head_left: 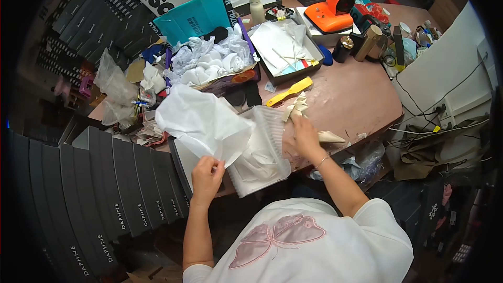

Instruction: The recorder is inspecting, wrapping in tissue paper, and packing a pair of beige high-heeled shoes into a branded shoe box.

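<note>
Pinkish-brown table (361,91): cluttered along its left and far sides, barer toward the right.
Black boxes (112,188): packed in a long row at the person's left.
White sheet (201,118): thin and spread out, partly over the ribbed bin (273,132).
Left hand (207,175): pinched closed on the sheet's near edge.
Purple-rimmed box (250,47): beyond the sheet, heaped with crumpled white paper (209,60).
Ribbed bin: translucent, between the hands, with more white paper inside.
Yellow brush (289,92): lying beyond the bin.
Cream bow-like piece (297,107): at the right hand's fingertips, just right of the bin.
Right hand (305,137): reaching down, fingers bent (whether they grip the bow-like piece, one cannot tell).
Cream pointed piece (331,137): beside that hand, resembling a shoe toe.
Orange device (332,10): far right, well apart from both hands.
</note>
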A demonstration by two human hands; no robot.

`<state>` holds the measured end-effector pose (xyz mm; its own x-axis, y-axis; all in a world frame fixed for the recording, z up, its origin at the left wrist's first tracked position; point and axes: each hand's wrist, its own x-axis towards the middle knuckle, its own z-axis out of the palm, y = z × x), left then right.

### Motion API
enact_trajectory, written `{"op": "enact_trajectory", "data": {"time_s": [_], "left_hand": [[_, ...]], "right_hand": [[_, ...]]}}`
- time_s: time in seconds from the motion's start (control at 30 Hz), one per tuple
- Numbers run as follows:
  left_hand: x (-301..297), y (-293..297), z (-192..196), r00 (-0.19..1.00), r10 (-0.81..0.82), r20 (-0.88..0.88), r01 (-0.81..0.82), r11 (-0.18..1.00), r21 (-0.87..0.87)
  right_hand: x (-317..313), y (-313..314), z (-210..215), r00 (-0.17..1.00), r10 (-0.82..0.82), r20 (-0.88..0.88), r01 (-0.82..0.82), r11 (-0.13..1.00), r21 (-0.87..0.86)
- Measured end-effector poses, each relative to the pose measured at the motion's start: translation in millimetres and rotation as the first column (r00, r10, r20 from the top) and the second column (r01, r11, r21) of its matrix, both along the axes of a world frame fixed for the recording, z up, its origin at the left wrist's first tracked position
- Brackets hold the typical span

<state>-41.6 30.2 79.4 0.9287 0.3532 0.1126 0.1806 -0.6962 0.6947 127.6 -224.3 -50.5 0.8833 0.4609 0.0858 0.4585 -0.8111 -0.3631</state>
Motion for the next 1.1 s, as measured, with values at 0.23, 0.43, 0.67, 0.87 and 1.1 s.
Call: {"op": "enact_trajectory", "data": {"time_s": [0.23,0.43,0.67,0.87,1.1], "left_hand": [[-16.5,-24.6,-74.3,0.996,0.002,-0.093,0.000,1.000,0.024],[-5.7,-51.4,-72.7,0.984,0.009,-0.176,0.004,0.997,0.074],[-6.1,-56.8,-67.1,0.985,-0.035,-0.167,0.049,0.996,0.079],[-15.2,-57.3,-60.7,0.986,-0.033,-0.165,0.037,0.999,0.022],[-38.9,-37.3,-46.2,0.987,-0.132,-0.095,0.144,0.980,0.136]], "right_hand": [[36.3,-100.9,-23.1,0.990,0.103,-0.099,-0.092,0.990,0.107],[69.5,-161.8,-118.1,0.973,0.206,0.106,-0.224,0.952,0.206],[54.9,-223.2,-79.3,0.814,-0.049,-0.579,0.263,0.920,0.292],[4.3,-195.1,-15.0,0.916,0.076,-0.394,0.129,0.873,0.469],[-13.7,-142.9,7.0,0.765,0.077,-0.639,0.329,0.807,0.491]]}}
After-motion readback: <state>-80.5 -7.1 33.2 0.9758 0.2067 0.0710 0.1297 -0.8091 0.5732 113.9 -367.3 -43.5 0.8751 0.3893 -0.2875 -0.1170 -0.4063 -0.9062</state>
